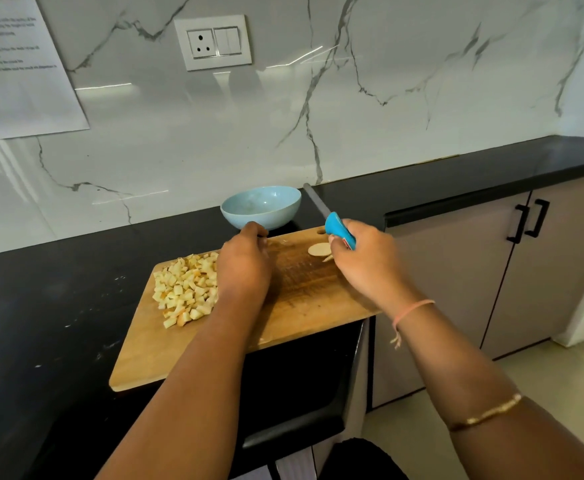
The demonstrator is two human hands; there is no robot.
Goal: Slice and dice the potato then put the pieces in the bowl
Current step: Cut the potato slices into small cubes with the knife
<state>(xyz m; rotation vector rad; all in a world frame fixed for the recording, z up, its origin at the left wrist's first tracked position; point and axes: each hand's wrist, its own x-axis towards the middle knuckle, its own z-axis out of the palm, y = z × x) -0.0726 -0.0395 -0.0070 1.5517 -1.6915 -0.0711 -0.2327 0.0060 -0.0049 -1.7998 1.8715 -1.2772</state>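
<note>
Potato cubes [186, 289], pale yellow with some skin on the edges, lie in a loose pile on the left half of a wooden cutting board [311, 299], touching the left hand [244, 268] on its left side. One thin round potato slice [319, 249] lies near the far right corner of the board, just beside the right hand [363, 261]. The left hand is seen from the back, fingers bent down at the board's far edge; whether they hold anything cannot be told. The right hand grips the blue handle of a knife [339, 230], its grey blade pointing up and away from the board. A small red label on the handle is unreadable. A smooth, light blue round bowl [266, 216] stands just behind the board on the black countertop [41, 306]. A printed paper sheet [17, 64] hangs on the glossy marble-pattern wall [422, 98]; its text is too blurred to read.
</note>
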